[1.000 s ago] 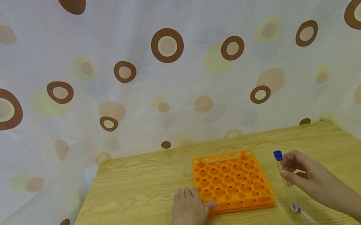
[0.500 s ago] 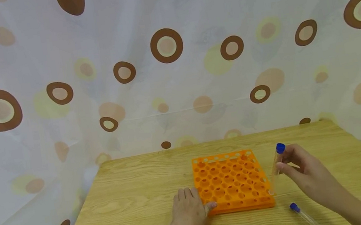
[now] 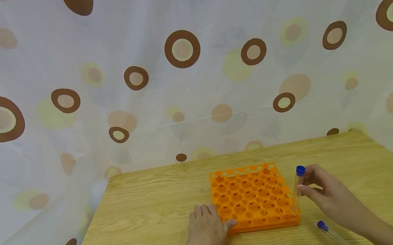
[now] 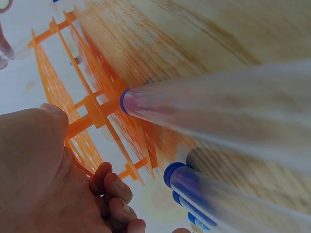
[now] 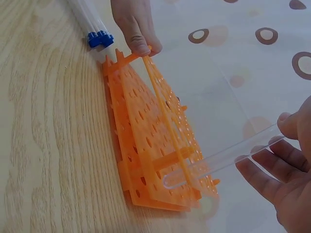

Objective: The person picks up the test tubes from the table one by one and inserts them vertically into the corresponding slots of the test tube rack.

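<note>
An orange test tube rack (image 3: 251,197) stands on the table with rows of round holes. My left hand (image 3: 204,232) grips its near left corner, thumb on the front edge; in the right wrist view that thumb presses the top plate. My right hand (image 3: 328,196) pinches a clear test tube (image 5: 218,159) near its blue cap (image 3: 300,171), between thumb and fingertips. The tube leans, cap up and to the right. Its rounded lower end overlaps the rack's near right corner in the head and right wrist views. All the holes that show hold nothing.
A second blue-capped test tube (image 3: 336,237) lies on the wooden table (image 3: 149,214), right of the rack. In the left wrist view one large tube (image 4: 209,107) and several more capped tubes (image 4: 194,187) lie near the rack. A spotted curtain (image 3: 191,89) hangs behind.
My right hand has brought the test tube left from over the lying tube to the rack's near right corner, rising and then dropping slightly. The left hand and the rack stay in place.
</note>
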A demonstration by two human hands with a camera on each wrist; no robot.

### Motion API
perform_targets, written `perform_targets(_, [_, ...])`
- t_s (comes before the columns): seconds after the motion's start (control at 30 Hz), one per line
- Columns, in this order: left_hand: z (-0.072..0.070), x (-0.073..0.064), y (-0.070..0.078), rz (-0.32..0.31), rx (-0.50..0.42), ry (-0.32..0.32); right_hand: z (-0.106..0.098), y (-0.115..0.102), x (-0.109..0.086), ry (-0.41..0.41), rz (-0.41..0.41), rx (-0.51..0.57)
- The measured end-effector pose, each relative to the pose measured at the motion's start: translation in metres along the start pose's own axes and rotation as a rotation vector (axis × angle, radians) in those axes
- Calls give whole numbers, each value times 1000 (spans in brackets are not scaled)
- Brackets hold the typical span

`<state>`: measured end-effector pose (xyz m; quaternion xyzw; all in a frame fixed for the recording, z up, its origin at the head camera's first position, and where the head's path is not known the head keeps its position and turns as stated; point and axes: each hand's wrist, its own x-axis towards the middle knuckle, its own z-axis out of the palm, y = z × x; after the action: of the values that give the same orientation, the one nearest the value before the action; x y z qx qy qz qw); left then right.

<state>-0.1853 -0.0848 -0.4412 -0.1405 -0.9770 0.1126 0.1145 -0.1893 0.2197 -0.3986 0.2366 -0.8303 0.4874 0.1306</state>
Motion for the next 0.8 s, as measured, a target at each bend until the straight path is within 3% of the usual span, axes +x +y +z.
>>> perform_targets(0.33, [-1, -1, 0, -3, -7, 53, 5, 6, -2, -15, 20, 4])
perform_targets(0.6, [-3, -1, 0, -4, -13, -34, 6, 6, -3, -32, 33, 9])
perform_targets(0.8, [-2, 0, 0, -1, 8, -13, 4, 4, -4, -20, 58, -19])
